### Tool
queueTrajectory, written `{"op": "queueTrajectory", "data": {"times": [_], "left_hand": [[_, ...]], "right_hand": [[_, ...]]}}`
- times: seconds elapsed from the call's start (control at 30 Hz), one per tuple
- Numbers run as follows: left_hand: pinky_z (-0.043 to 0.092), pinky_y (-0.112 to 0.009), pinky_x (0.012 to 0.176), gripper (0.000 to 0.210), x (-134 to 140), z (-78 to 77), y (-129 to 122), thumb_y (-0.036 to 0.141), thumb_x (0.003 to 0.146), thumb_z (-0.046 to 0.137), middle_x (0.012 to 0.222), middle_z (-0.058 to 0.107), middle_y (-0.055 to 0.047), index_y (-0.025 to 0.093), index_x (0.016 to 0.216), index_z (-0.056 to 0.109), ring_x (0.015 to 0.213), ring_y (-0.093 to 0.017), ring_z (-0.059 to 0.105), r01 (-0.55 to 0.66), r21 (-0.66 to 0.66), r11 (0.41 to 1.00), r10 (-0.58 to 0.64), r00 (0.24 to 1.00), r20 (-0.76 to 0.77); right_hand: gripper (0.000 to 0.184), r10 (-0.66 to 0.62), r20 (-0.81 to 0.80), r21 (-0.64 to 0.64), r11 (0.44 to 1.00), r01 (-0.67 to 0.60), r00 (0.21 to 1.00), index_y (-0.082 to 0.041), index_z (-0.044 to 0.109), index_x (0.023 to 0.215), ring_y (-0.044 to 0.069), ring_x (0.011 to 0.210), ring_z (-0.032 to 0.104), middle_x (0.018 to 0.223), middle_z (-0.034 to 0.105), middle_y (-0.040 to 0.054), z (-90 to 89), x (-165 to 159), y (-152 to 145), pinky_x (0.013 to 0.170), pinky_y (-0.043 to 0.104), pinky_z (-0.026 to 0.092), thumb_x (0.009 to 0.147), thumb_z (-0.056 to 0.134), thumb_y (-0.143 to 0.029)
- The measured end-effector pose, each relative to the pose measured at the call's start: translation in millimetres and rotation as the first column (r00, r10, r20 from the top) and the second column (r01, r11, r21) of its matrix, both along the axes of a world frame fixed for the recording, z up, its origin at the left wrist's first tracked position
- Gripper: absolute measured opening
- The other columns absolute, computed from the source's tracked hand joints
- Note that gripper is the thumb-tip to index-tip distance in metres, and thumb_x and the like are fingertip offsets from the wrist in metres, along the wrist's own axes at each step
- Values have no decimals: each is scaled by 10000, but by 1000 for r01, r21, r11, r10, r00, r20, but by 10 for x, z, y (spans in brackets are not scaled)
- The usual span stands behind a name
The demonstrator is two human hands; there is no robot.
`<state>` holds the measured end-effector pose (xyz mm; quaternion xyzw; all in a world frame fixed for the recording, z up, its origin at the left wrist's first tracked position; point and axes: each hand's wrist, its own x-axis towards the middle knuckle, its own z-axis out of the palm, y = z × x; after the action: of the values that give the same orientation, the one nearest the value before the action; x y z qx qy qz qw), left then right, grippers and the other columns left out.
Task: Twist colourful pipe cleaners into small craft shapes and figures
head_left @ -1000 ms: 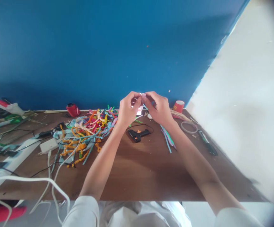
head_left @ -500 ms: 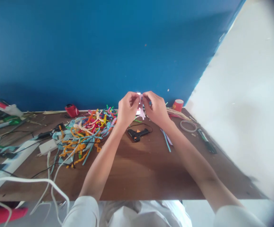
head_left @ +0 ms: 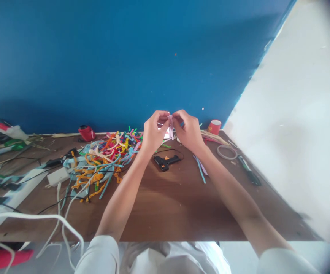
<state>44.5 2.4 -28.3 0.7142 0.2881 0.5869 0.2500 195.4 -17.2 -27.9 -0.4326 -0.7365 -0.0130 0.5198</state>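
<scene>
Both hands are raised over the far side of the table, close together. Between their fingertips is a lilac pipe cleaner (head_left: 171,128), folded at the top with its ends hanging down. My left hand (head_left: 154,131) pinches it from the left with thumb and forefinger. From the right, my right hand (head_left: 189,128) pinches the same piece near its top. The fingers cover part of the fold. Behind the hands a bright white screen-like thing (head_left: 164,132) shows in part. Below them on the table lies a black hot glue gun (head_left: 165,163).
Left of the hands spreads a tangled pile of coloured pipe cleaners (head_left: 105,160). Blue and lilac strips (head_left: 200,169) lie near my right forearm. A red cup (head_left: 214,127), a ring (head_left: 227,152) and a marker (head_left: 248,170) sit right. White cables (head_left: 68,224) cross the left side.
My left hand has shifted slightly right, and its fingers have opened a little around the lilac pipe cleaner. The hanging ends have moved slightly and look closer together. The table things have stayed put.
</scene>
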Motion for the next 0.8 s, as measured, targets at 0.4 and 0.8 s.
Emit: {"op": "queueTrajectory", "data": {"times": [0.4, 0.8], "left_hand": [[477, -223, 686, 274, -34, 1, 19, 234, 761, 765, 819, 690, 3, 181, 972, 599, 736, -101, 633, 317, -315, 895, -248, 938, 241], [449, -212, 635, 161, -56, 42, -12, 247, 780, 735, 803, 664, -1, 180, 909, 666, 711, -103, 587, 274, -315, 909, -210, 952, 222]], "right_hand": [[203, 97, -52, 3, 995, -97, 994, -210, 580, 856, 141, 682, 540, 777, 631, 10, 10, -14, -4, 677, 284, 389, 962, 407, -211], [141, 210, -246, -43, 973, -227, 946, -206, 580, 843, 127, 677, 566, 755, 600, -8, -25, -6, 69, 661, 283, 430, 932, 472, -191]]}}
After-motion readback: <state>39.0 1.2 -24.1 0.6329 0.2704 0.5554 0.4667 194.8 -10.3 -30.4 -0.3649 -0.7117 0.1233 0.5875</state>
